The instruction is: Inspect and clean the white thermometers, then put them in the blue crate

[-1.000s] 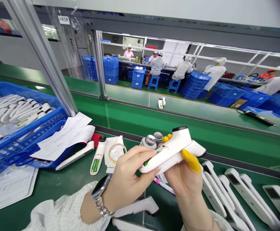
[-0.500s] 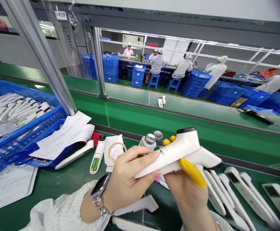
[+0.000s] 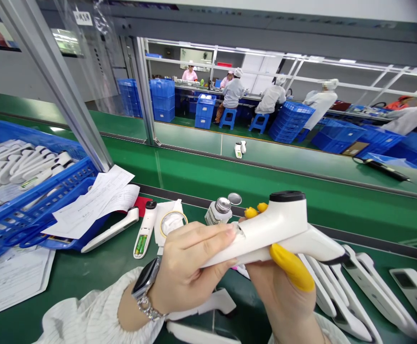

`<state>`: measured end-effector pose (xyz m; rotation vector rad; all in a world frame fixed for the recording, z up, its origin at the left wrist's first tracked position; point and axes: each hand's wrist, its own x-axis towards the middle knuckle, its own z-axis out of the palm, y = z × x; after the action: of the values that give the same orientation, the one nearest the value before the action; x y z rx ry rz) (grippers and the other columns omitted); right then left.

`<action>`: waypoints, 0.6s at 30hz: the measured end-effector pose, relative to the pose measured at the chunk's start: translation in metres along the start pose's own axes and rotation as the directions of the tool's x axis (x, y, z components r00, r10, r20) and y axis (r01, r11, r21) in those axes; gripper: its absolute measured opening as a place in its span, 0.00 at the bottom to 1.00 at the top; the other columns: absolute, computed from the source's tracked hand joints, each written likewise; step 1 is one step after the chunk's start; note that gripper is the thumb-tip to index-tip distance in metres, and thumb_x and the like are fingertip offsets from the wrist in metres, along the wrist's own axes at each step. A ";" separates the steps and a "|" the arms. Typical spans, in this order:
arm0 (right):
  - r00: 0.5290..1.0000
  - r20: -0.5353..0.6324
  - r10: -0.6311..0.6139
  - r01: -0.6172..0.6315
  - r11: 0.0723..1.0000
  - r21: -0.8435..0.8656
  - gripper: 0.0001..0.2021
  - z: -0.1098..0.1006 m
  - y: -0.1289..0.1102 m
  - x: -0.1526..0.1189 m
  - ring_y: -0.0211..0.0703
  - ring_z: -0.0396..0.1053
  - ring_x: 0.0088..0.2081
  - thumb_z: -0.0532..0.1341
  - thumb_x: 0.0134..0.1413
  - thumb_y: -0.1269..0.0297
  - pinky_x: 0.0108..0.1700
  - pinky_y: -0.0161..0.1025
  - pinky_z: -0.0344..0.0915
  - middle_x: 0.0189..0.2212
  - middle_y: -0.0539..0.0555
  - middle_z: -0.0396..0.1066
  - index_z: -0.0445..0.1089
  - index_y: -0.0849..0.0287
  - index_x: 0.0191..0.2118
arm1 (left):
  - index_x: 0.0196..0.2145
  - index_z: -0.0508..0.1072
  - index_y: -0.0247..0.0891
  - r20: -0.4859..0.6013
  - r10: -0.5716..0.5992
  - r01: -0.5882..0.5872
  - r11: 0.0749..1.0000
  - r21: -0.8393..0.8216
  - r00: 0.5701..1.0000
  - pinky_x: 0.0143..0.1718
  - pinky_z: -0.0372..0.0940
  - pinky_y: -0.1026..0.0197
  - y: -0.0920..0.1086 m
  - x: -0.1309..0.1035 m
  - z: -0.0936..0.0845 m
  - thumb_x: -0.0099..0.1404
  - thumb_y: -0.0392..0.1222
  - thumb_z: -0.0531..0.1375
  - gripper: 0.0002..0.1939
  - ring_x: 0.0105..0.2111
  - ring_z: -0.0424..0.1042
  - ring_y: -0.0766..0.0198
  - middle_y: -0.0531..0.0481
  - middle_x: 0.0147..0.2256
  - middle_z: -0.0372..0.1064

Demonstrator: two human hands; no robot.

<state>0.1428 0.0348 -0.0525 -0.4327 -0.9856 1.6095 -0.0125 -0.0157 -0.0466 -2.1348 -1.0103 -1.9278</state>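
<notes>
Two white forehead thermometers are held one over the other above the bench. On the upper thermometer (image 3: 283, 222), with its black-rimmed head pointing up, my left hand (image 3: 190, 267) is closed around the handle, fingertips beside a small opening in the casing. Beneath it, the lower thermometer (image 3: 318, 241) points its dark tip to the right. My right hand (image 3: 283, 291), wearing yellow finger cots, supports the pair from below with its thumb across the near side. More white thermometers (image 3: 208, 306) lie under my hands, partly covered by my left wrist.
An open metal-capped bottle (image 3: 218, 213) stands behind my hands. Left of it are a tape roll (image 3: 162, 223), a thermometer with green batteries (image 3: 146, 229) and a blue basket (image 3: 82, 172) of thermometers. Several thermometers (image 3: 377, 291) lie right. Co-workers sit beyond the conveyor (image 3: 194, 165).
Both thermometers have shifted slightly right, and the upper one has turned a little so its head faces more upward. My hands keep their hold.
</notes>
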 end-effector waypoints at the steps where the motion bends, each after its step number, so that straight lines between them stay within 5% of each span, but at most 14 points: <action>1: 1.000 -0.001 -0.001 0.001 1.000 -0.005 0.24 0.000 0.000 0.000 0.53 0.71 0.48 0.67 0.45 0.57 0.52 0.55 0.66 0.47 0.49 0.74 0.68 0.41 0.51 | 0.50 0.69 0.37 0.012 -0.012 0.012 1.000 -0.002 1.000 0.38 0.68 0.59 0.000 0.000 0.000 0.57 0.30 0.62 0.22 0.40 0.73 0.61 0.42 0.44 0.73; 8: 0.992 -0.088 -0.087 0.088 0.996 0.011 0.19 0.006 0.004 0.003 0.42 0.76 0.39 0.71 0.38 0.57 0.37 0.34 0.74 0.40 0.43 0.77 0.75 0.46 0.41 | 0.47 0.69 0.38 0.063 -0.135 0.134 0.991 0.022 0.989 0.42 0.66 0.55 0.000 0.001 0.003 0.58 0.31 0.62 0.18 0.41 0.70 0.60 0.44 0.42 0.74; 18: 0.998 -0.016 -0.057 0.057 0.998 0.013 0.16 0.008 0.005 0.004 0.39 0.76 0.38 0.70 0.39 0.57 0.39 0.30 0.74 0.38 0.43 0.78 0.76 0.48 0.39 | 0.45 0.71 0.35 0.031 -0.130 0.129 0.991 0.022 0.991 0.41 0.67 0.56 0.003 -0.001 0.001 0.56 0.36 0.65 0.18 0.39 0.72 0.60 0.44 0.41 0.75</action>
<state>0.1323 0.0351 -0.0512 -0.4046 -0.9668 1.5586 -0.0101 -0.0181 -0.0468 -2.1466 -1.1971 -1.9347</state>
